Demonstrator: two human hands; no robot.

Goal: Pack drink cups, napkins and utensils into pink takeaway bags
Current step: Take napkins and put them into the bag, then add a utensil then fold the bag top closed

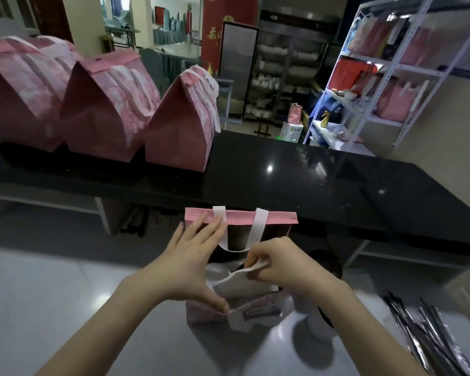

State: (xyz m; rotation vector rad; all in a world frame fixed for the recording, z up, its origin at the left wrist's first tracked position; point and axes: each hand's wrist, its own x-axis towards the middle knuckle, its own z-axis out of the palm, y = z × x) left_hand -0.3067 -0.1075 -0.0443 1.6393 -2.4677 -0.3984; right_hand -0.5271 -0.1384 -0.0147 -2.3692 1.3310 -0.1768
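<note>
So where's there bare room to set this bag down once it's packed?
The black counter is bare right of the three closed pink bags. The near table is free left of the open bag. Crowded: its right corner, with silvery packets.

dim indoor | glare spots on black counter (269, 169) | edges warped | lower-right blurred

Only the arms of the person showed — the left hand (186, 264) with its left forearm (106, 329), the right hand (280, 263) with its right forearm (364, 329); all were bare from fingertips to the view's lower edge; the fingers (201, 230) were slim and the wrists (140, 287) narrow — nails too blurred to judge.
</note>
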